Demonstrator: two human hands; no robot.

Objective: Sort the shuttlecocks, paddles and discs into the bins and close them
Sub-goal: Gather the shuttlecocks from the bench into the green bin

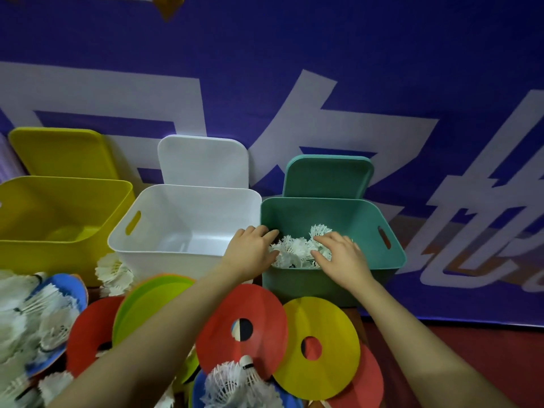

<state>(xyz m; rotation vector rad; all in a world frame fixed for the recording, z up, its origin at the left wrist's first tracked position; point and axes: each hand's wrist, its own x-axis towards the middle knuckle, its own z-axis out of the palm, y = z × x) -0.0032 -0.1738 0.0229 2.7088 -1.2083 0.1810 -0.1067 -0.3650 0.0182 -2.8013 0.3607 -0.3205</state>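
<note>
Three open bins stand in a row: yellow (17, 251), white (123, 245) and teal (394, 251). Several white shuttlecocks (294, 250) lie in the teal bin. Both my hands reach over its near rim. My left hand (250, 247) and my right hand (338, 253) rest palm down on the shuttlecocks, fingers spread. Flat discs lie in front: red (265, 304), yellow (332, 322), green (141, 301). More shuttlecocks sit at the left (35, 313) and bottom (235, 384). A blue paddle (67, 285) lies under the left pile.
Each bin's lid leans upright behind it: yellow lid (61, 154), white lid (203, 161), teal lid (326, 176). A purple banner (323, 54) with white lettering hangs behind. Red floor (471, 354) shows at the right.
</note>
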